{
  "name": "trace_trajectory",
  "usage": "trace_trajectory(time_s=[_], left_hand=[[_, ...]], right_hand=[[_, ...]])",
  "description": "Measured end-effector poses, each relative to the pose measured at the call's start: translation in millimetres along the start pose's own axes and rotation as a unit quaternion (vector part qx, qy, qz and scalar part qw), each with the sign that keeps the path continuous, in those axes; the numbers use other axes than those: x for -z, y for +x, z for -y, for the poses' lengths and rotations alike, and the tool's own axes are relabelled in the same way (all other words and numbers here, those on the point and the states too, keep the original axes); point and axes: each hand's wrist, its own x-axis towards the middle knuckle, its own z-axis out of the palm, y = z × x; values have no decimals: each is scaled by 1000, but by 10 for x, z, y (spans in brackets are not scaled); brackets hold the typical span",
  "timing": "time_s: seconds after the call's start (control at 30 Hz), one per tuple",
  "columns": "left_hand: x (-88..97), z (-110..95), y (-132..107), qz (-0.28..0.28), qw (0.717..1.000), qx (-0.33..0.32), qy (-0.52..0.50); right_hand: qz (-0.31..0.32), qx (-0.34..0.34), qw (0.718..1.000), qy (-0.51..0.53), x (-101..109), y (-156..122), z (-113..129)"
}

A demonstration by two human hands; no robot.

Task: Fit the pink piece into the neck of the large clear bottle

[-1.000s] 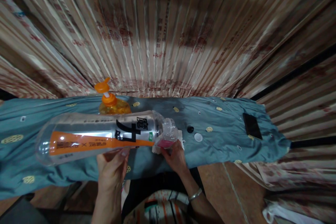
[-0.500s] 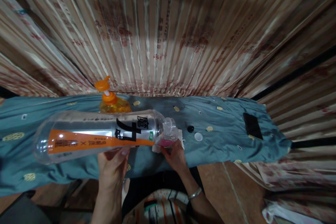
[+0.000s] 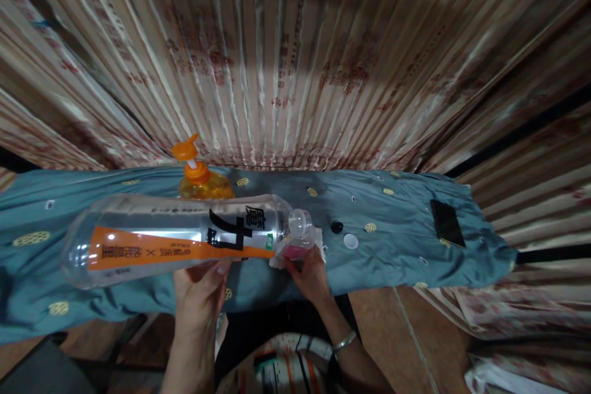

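A large clear plastic bottle (image 3: 175,237) with an orange-and-silver label lies sideways in the air, its uncapped neck pointing right. My left hand (image 3: 198,286) is closed round its underside. At the bottle's mouth, my right hand (image 3: 309,277) grips a small clear container (image 3: 296,250) with something pink in or on it. The two openings meet or overlap; I cannot tell whether they touch. White tissue (image 3: 277,263) shows around the small container. Whether liquid is flowing cannot be made out.
An orange-topped pump bottle (image 3: 203,181) stands behind the big bottle. To the right on the teal cloth (image 3: 392,258) lie a black cap (image 3: 337,227), a white round cap (image 3: 350,241) and a black phone (image 3: 447,223). A patterned curtain (image 3: 286,74) hangs behind.
The whole view has shifted slightly, so everything sits a little farther right. Both hands keep their hold, and the bottle's tilt looks the same.
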Motion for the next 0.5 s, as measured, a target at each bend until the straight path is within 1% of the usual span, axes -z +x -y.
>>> trace_trajectory(time_s=[0.2,0.33,0.5], left_hand=[[-4,2,-51,-6,1000,9,24],[25,15,1,5,999,18,32],[83,42,43,0,1000,3,22]], right_hand=[[-2,5,1000,-1,-2,5,14],[-2,14,1000,-8,2,10,17],[4,8,1000,-9,1,5,5]])
